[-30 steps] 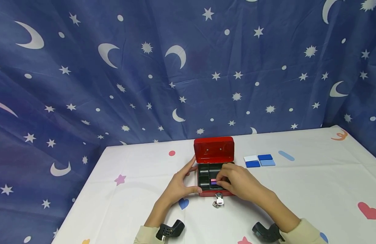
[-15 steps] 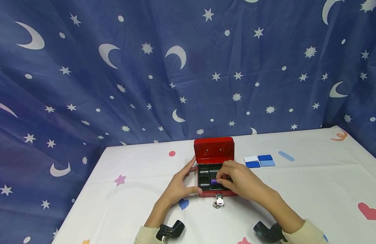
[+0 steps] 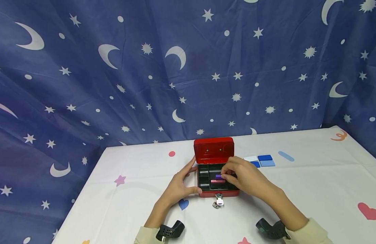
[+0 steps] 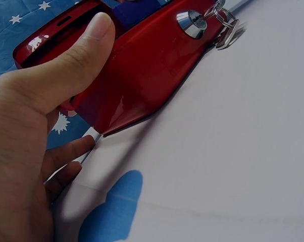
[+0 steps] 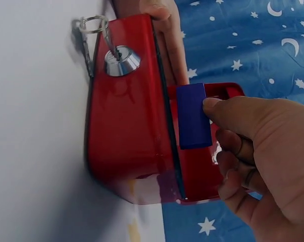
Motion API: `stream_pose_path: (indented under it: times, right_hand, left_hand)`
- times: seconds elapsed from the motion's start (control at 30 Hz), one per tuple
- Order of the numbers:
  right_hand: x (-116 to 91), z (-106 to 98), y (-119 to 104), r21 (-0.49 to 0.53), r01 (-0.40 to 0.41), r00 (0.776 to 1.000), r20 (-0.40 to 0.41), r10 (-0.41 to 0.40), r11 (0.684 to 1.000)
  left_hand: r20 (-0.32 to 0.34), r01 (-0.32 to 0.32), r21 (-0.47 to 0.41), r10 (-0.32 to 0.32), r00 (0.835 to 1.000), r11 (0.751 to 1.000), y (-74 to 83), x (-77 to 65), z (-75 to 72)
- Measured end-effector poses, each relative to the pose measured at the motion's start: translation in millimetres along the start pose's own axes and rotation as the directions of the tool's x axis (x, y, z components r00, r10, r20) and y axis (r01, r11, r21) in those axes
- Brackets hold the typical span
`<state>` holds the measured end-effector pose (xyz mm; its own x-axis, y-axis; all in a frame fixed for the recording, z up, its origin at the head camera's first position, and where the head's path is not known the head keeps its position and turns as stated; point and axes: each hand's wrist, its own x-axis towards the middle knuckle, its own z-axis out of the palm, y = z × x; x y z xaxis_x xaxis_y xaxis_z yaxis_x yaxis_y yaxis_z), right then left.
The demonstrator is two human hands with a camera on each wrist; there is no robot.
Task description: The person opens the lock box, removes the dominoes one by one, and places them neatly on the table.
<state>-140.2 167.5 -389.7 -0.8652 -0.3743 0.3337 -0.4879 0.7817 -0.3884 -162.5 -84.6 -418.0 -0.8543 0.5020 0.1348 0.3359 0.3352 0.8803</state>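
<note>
A small red cash box (image 3: 205, 194) stands on the table with its lid (image 3: 214, 150) raised and a black divided tray (image 3: 204, 171) inside. My left hand (image 3: 178, 184) grips its left side, thumb on the front corner and fingers toward the back. Over the tray my right hand (image 3: 244, 174) pinches a purple rectangular tile (image 5: 193, 116) between thumb and fingers. A pink tile (image 3: 217, 181) lies in the front compartment, just in front of the purple one. Part of the tray's right side is hidden behind the right hand. Keys (image 3: 217, 203) hang from the front lock (image 4: 191, 24).
Right of the box lie several flat tiles grouped together: a white tile (image 3: 251, 158), dark blue tiles (image 3: 265, 157) and a light blue tile (image 3: 268, 163). The white tablecloth (image 3: 139, 189) has coloured printed shapes. A blue curtain (image 3: 188, 84) hangs behind the table.
My right hand has drawn back slightly up and right, lifting the purple tile out of the front compartment. The pink tile now shows fully. My left hand and the box have stayed put.
</note>
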Motion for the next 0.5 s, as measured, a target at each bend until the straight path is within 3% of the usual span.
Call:
stream_pose_path:
  times: [0.5]
  right_hand:
    - [1.4, 4.6, 7.1, -0.019, -0.014, 1.000, 0.022, 0.015, 1.000]
  left_hand:
    - [-0.001, 0.005, 0.005, -0.005, 1.000, 1.000, 0.9, -0.2, 0.1]
